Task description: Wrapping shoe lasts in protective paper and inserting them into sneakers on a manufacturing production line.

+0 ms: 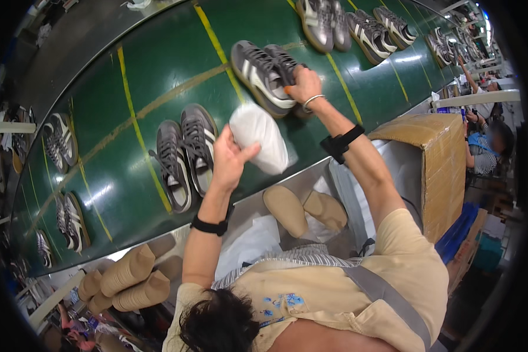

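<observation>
Fingers of left hand (229, 158) hold 1 white paper wad (258, 144); right hand (305, 84) grips 1 of 2 sneakers (264, 75).

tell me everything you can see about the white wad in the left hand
The white wad looks like crumpled tissue paper, bunched into a rounded, elongated lump with soft creases. The left hand grips its lower left side, thumb across it, holding it above the green conveyor belt. It sits between two pairs of grey sneakers and appears to touch nothing but the hand.
</observation>
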A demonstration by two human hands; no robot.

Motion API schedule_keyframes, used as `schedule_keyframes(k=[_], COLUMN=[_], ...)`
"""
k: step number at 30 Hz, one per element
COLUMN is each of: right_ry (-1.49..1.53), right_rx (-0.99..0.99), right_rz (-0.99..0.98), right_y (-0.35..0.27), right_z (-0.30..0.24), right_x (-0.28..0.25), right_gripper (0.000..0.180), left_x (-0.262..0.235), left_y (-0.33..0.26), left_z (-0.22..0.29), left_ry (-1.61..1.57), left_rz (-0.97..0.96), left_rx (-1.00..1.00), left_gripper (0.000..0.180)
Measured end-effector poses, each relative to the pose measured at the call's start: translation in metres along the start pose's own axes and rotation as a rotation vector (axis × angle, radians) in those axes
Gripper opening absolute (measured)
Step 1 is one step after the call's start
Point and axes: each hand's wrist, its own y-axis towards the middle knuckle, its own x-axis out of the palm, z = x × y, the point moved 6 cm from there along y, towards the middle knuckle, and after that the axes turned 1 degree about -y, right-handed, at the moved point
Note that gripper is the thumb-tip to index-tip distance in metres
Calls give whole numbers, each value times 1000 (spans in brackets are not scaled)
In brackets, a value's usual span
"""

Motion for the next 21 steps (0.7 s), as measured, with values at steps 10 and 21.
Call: schedule_keyframes(k=[10,21], right_ry=[527,415], right_rx=[-600,-154], right_rz=[163,-125], right_y=[-170,-126], right_z=[-86,9], right_x=[-76,-81], right_gripper=[64,40], left_x=[20,54], left_y=[22,138], left_z=[17,-32], left_ry=[-289,1614], left_rz=[79,-139], left_rx=[49,702], left_gripper=[40,52])
